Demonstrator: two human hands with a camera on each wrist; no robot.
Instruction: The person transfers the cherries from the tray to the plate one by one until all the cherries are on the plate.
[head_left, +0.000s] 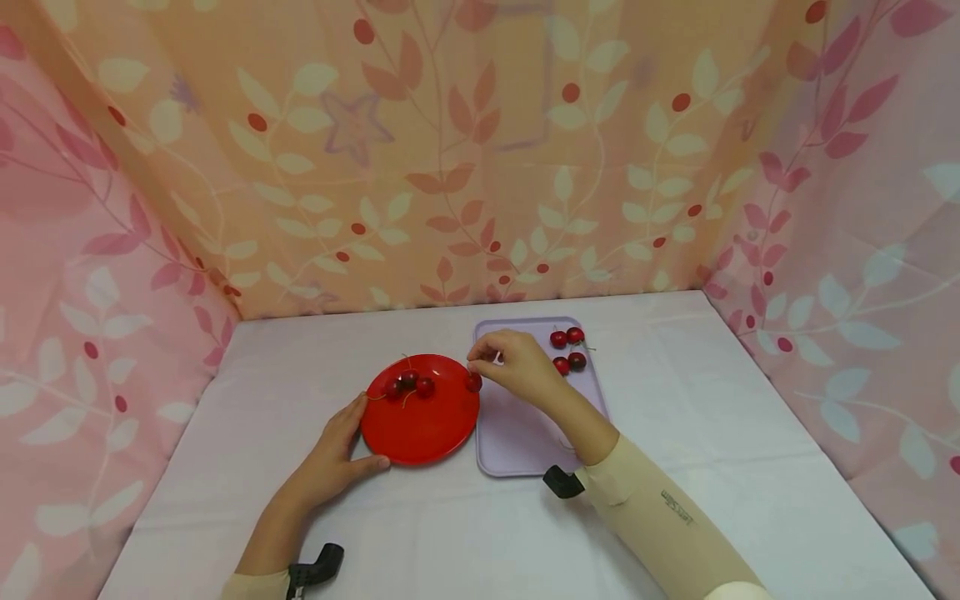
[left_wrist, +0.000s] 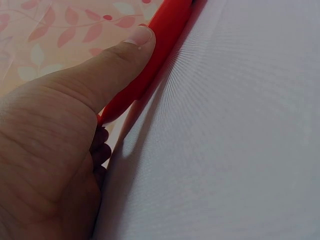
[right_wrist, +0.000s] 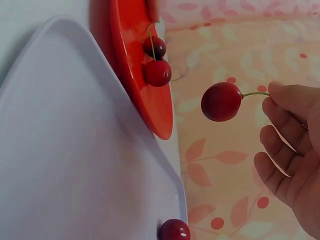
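My right hand (head_left: 517, 367) pinches a cherry's green stem between thumb and forefinger. That cherry (right_wrist: 221, 102) hangs near the right rim of a red plate (head_left: 420, 433), clear of the surface in the right wrist view. Several dark red cherries (head_left: 424, 387) with stems lie toward the plate's far side. At the plate's left edge rests my left hand (head_left: 333, 458), fingers along the rim and thumb extended against the near side. The left wrist view shows the thumb (left_wrist: 120, 60) touching the plate's red edge; its other fingers are partly hidden.
A lilac tray (head_left: 517, 454) stands right of the plate, partly under my right forearm. Several cherries (head_left: 577, 361) lie at its far right. White cloth (head_left: 712, 400) covers the table, and leaf-patterned curtains (head_left: 480, 167) enclose the back and sides.
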